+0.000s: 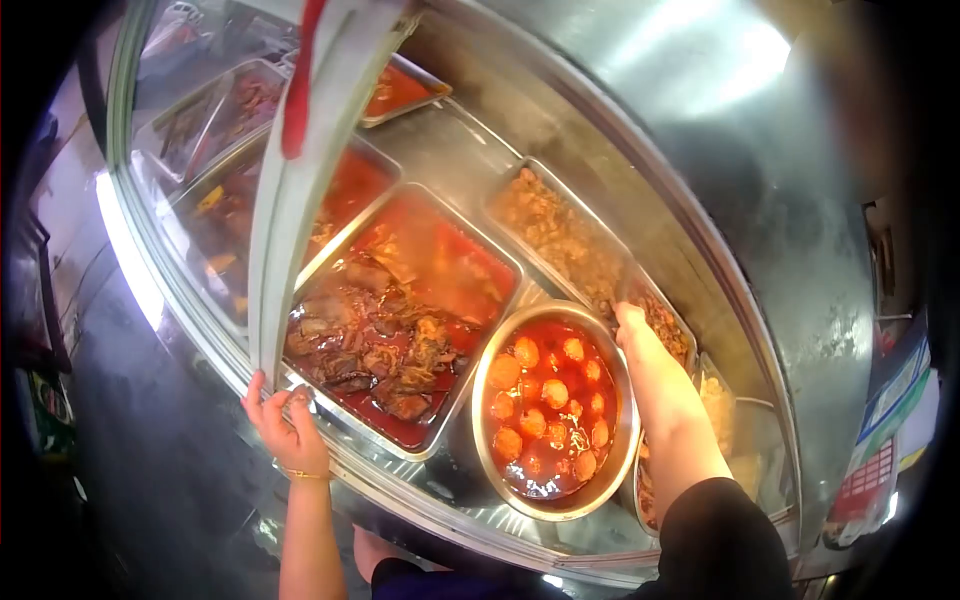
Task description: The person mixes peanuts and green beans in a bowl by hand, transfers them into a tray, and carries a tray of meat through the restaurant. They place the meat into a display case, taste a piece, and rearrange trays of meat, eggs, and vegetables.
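One thin gold-coloured bracelet (303, 474) circles the wrist of my left hand (292, 432), which is unclenched, its fingers loosely bent and their tips at the foot of a smooth, pale upright (275, 235) that bows up and away from them, one glossy red strip (297, 112) near its top. My right hand (634, 328) reaches to the far side of a deep, shiny metal bowl (552, 512), the forearm (678, 415) bare up to one dark sleeve (720, 545); its fingers are mostly hidden, so I cannot tell whether they grip the rim. That bowl sits just left of the hand, rounded and smooth-walled, and in its slick red broth (545, 485) sit rough-skinned orange balls (555, 393), at least a dozen by my count. Between my two hands, just beside the bowl, lies one large rectangular metal tray (517, 277) with rounded corners, heaped with dark, ragged, wet-looking pieces (385, 345) in oily red liquid (470, 260). Just beyond my right hand is one long, narrow tray (580, 207) of lumpy, light brown chunks (560, 235). Farther out past my left hand, beyond the upright, at least two more trays (397, 163) show, one with red liquid and yellowish bits (210, 200).
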`<state>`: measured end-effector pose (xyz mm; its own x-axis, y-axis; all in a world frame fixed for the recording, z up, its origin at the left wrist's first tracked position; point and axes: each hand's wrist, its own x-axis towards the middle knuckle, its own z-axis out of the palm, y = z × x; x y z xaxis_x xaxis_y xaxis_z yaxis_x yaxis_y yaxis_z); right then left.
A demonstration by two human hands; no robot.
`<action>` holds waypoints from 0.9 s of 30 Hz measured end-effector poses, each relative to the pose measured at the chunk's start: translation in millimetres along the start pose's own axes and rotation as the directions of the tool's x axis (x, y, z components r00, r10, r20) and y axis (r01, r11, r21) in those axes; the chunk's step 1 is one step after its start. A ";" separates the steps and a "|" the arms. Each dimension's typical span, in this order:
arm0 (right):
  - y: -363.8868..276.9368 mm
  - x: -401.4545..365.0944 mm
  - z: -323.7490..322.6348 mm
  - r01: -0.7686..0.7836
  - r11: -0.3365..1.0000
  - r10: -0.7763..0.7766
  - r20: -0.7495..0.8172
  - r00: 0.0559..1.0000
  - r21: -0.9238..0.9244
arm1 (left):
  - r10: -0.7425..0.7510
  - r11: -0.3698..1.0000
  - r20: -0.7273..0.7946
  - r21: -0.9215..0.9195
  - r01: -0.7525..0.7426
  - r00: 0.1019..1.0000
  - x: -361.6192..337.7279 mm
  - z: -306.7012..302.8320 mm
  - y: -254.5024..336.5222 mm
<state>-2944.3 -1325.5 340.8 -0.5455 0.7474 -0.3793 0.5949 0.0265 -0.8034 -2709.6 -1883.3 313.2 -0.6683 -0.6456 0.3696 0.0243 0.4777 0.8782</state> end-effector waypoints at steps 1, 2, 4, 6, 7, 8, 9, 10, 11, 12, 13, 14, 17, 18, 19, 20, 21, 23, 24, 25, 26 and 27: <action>-4.7 -15.2 1.8 0.012 1.000 -0.013 -0.079 0.997 -0.017 | -0.020 0.999 0.006 -0.031 0.020 1.000 0.1 -0.5 0.3; -2.8 -6.2 -0.7 0.013 0.999 -0.016 -0.059 0.998 -0.035 | -0.041 0.997 0.013 -0.061 0.041 0.999 0.3 -0.8 0.6; -0.3 2.4 1.8 -0.006 0.999 -0.002 -0.151 0.988 -0.049 | -0.039 0.998 0.004 -0.057 0.039 0.999 0.3 -0.4 -0.4; 1.3 13.0 1.0 0.013 0.998 -0.027 -0.214 0.976 -0.067 | -0.034 0.998 -0.005 -0.050 0.034 0.999 0.7 0.9 0.0; 4.7 31.4 -3.2 -0.006 0.994 -0.014 -0.192 0.981 -0.105 | -0.024 0.999 -0.002 -0.031 0.024 1.000 1.6 -0.6 3.1; 5.2 35.5 -5.8 -0.026 0.971 -0.010 -0.147 0.989 -0.239 | -0.013 1.000 0.005 -0.009 0.013 1.000 2.0 -1.3 4.5; 9.9 38.7 -7.8 0.011 0.965 -0.035 -0.089 0.995 -0.261 | -0.012 1.000 0.004 -0.010 0.012 1.000 1.3 -0.6 3.7; 13.6 35.3 -8.1 0.047 0.958 -0.057 -0.028 0.998 -0.281 | -0.011 1.000 0.004 -0.010 0.011 1.000 0.4 -0.2 2.2; 12.5 21.7 -4.9 0.054 0.945 -0.055 0.006 0.998 -0.324 | -0.009 1.000 -0.004 -0.008 0.009 1.000 0.9 0.9 1.2; 4.6 0.3 -0.9 0.064 0.928 -0.053 0.039 0.998 -0.367 | 0.001 1.000 -0.008 0.009 -0.001 1.000 1.6 1.9 2.2; 0.1 -9.0 0.3 0.058 0.930 -0.052 0.027 0.998 -0.363 | 0.010 1.000 -0.001 0.027 -0.010 1.000 2.2 0.6 4.0; 5.3 -5.3 -2.0 0.112 0.907 -0.087 0.079 0.993 -0.405 | 0.019 0.999 0.003 0.044 -0.019 1.000 2.8 0.0 5.8; 0.8 -22.3 -3.2 0.159 0.887 -0.103 0.149 0.983 -0.434 | -0.006 0.999 0.022 0.054 0.005 1.000 2.7 -0.9 6.1; -0.1 -18.8 -2.1 0.155 0.868 -0.086 0.165 0.983 -0.471 | -0.010 0.999 0.018 0.050 0.009 1.000 1.7 -0.3 5.5; -1.2 -13.5 -1.8 0.169 0.861 -0.112 0.146 0.983 -0.480 | -0.013 0.999 0.016 0.047 0.012 1.000 1.5 -0.5 5.9; -4.0 -4.9 2.5 0.187 0.854 -0.140 0.131 0.981 -0.485 | -0.012 0.999 0.008 0.046 0.012 1.000 2.3 0.1 6.1; -8.6 9.8 7.1 0.156 0.870 -0.111 0.121 0.986 -0.469 | 0.001 1.000 -0.010 0.028 -0.001 1.000 2.7 0.0 6.6; -26.3 -0.2 28.1 0.110 0.908 -0.034 0.192 0.981 -0.403 | 0.015 0.997 0.003 0.077 -0.015 1.000 3.7 -0.9 7.8; -29.7 15.3 42.9 0.057 0.920 0.032 0.220 0.975 -0.387 | 0.024 0.995 0.013 0.098 -0.025 1.000 4.6 -1.1 8.9; -36.7 10.0 58.2 0.066 0.940 0.022 0.252 0.967 -0.336 | 0.007 0.997 0.006 0.078 -0.007 1.000 5.5 -0.9 10.5; -42.8 -2.7 77.1 0.073 0.957 0.011 0.286 0.958 -0.281 | 0.003 0.997 0.001 0.073 -0.003 1.000 5.7 -0.8 10.5; -53.9 -30.7 95.2 0.075 0.950 0.022 0.304 0.953 -0.305 | -0.001 0.998 -0.004 0.068 0.001 1.000 5.4 -0.3 9.0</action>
<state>-3015.8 -1413.1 352.0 -0.6855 0.5109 -0.5187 0.7039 0.2832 -0.6514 -2712.8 -1882.8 323.2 -0.6655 -0.6480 0.3703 -0.0272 0.5168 0.8557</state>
